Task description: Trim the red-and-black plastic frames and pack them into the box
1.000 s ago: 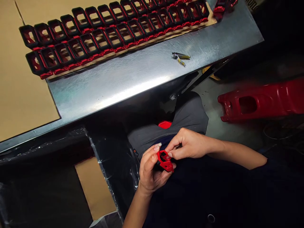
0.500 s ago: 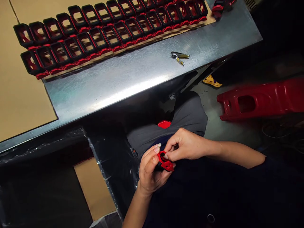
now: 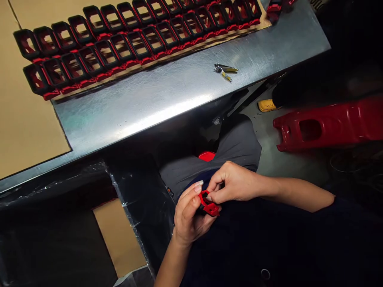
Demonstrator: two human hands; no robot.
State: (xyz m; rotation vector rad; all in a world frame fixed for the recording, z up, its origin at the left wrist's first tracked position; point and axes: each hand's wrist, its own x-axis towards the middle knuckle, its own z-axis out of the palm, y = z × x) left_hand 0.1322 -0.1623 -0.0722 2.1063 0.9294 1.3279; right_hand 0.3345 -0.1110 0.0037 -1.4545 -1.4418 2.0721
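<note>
Over my lap, my left hand [image 3: 189, 217] is wrapped round a small red-and-black plastic frame [image 3: 213, 208], its red side facing up. My right hand [image 3: 231, 185] is closed in a pinch at the frame's opening, thumb and forefinger on its upper rim. Whether a smaller thing sits between those fingertips is hidden. Two rows of similar black-and-red frames [image 3: 139, 44] stand on cardboard on the table, beyond both hands.
A metal table [image 3: 143, 99] with a straight front edge bears a small clipper with yellowish handles [image 3: 226, 69]. Brown cardboard [image 3: 30, 127] covers its left part. A red plastic stool [image 3: 338, 123] lies at right, near a person's yellow shoe [image 3: 267, 105]. Black plastic sheeting [image 3: 140, 207] hangs at lower left.
The yellow shoe at the right has shifted and turned. My hands and the frame stay almost exactly where they were; the view of the table has slid very slightly left.
</note>
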